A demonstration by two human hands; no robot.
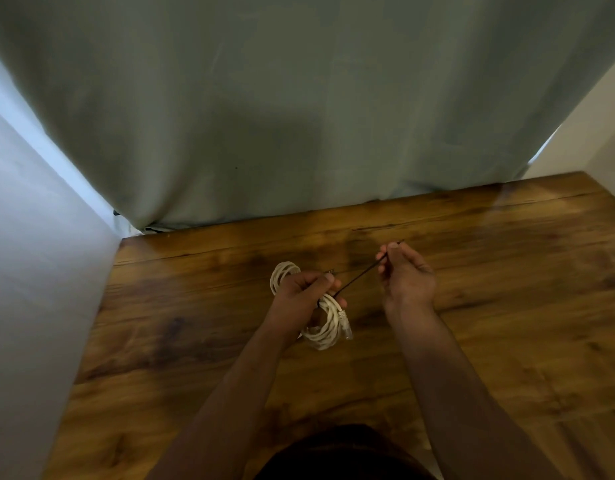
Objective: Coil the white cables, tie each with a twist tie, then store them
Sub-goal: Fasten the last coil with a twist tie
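Your left hand (304,292) grips the coiled white cable (325,327) above the table (507,306); your right hand (404,275) pinches the black twist tie (359,277). Coiling looks done; tying and storing remain.

The cable (322,327) is white and wound into a loose bundle of several loops, gripped round its middle by the left hand (304,294) above the bench (507,271). One clear plug hangs at the bundle's right side, pointing down. The tie (359,276) is thin, dark and straight, running taut from the bundle up and right to the right hand (404,277), which pinches its far end.
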